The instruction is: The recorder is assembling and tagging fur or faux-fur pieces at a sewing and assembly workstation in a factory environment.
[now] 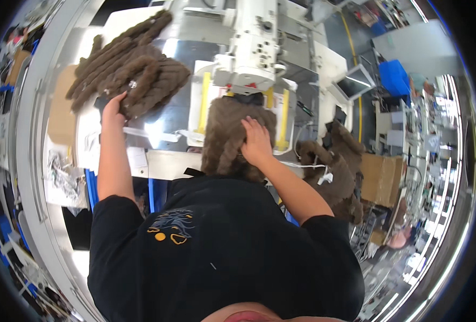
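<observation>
Right hand (256, 142) flat, fingers spread, on brown fleece piece (224, 145) running lengthwise toward sewing machine (254, 43)

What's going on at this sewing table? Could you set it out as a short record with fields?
Setting: workshop, white table with a white sewing machine
Left hand: reaches to a pile of brown furry pieces, touching its near edge
Right hand: pressed flat on a brown furry piece lying under the machine head
Other stock: more brown furry pieces at the person's right, beside a cardboard box
Clothing: black shirt
</observation>
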{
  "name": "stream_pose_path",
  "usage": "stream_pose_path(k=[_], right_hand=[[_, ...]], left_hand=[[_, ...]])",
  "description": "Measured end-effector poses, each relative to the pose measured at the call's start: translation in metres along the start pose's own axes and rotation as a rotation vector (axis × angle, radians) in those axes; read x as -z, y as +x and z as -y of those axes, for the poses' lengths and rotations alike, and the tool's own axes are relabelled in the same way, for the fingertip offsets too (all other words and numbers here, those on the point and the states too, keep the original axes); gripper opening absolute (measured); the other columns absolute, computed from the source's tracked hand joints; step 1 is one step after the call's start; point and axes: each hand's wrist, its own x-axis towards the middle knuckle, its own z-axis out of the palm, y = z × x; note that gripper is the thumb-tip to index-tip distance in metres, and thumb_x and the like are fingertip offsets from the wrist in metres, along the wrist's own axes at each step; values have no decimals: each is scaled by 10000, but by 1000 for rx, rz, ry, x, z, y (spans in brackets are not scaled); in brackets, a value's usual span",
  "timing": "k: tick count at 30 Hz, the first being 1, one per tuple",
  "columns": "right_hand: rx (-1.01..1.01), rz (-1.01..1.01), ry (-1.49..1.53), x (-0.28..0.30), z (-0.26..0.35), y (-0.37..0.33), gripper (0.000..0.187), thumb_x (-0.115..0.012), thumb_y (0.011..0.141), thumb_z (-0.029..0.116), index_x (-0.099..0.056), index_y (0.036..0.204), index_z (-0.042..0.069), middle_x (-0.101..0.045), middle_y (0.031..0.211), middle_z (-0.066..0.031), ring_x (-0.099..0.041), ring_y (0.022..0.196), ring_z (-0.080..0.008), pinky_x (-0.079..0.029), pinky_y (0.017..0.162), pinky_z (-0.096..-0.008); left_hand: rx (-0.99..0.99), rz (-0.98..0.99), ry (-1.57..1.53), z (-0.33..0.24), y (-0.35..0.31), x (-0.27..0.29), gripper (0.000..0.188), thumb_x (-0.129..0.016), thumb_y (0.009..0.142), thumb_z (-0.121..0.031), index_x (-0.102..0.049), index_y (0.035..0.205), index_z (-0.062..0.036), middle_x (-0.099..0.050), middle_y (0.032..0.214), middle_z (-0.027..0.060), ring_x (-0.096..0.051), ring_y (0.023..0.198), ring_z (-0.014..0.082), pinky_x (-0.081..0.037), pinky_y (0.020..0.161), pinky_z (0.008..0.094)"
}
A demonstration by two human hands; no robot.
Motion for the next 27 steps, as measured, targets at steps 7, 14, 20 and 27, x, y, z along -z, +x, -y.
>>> stream_pose_path(k=[7, 14, 20, 27], right_hand=[[-16, -58, 14, 3, 2, -4, 698, -616, 780, 121, -386, 1439, 99, -409, 1508, -144, -385, 1399, -341, -288, 1146, -542], [-73, -45, 55, 9, -1, -7, 689, -628, 785, 146, -403, 1435, 106, -403, 1515, -148, -377, 1409, -329, -288, 1149, -543], [-70, -75, 77, 0, -7, -9, 665, -646, 817, 230, -422, 1431, 105, -422, 1506, -150, -381, 1409, -324, -288, 1141, -567], [-212, 2, 488, -12, -1, -10, 659, -605, 858, 303, -412, 1453, 98, -419, 1513, -138, -384, 1409, -293, -305, 1134, -549]], left_hand=[[-611, -2, 581, -42, -94, -71, 283, -715, 851, -88, -625, 1094, 24, -696, 1027, 138, -663, 902, 262, -521, 820, 380], [-879, 625, 1560, -82, -293, -142, 366, -568, 702, 130, -659, 1035, 11, -698, 895, 146, -659, 860, 191, -504, 764, 326], [-1169, 1190, 1820, -44, -382, -209, 423, -529, 572, 73, -676, 954, -34, -631, 808, 182, -595, 791, 449, -496, 712, 467], [-711, 1424, 1873, 88, -264, -302, 142, -686, 806, -74, -614, 913, -13, -637, 852, 179, -614, 829, 337, -481, 746, 412]])
